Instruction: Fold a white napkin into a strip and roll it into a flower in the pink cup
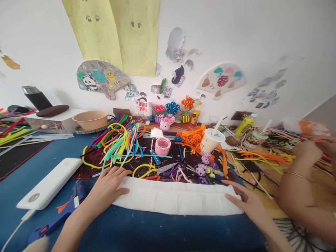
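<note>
We had the long white cloth (178, 197) lying crosswise, left hand (109, 185) and right hand (248, 201) spread at opposite ends.

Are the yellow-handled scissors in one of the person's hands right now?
No, the scissors lie on the table, while both hands hold the white strip.

Beyond the fingers (233, 185) of the right hand (249, 203), a white fan (207, 82) bears a red 囍 (223, 81). Other lettering is illegible.
</note>
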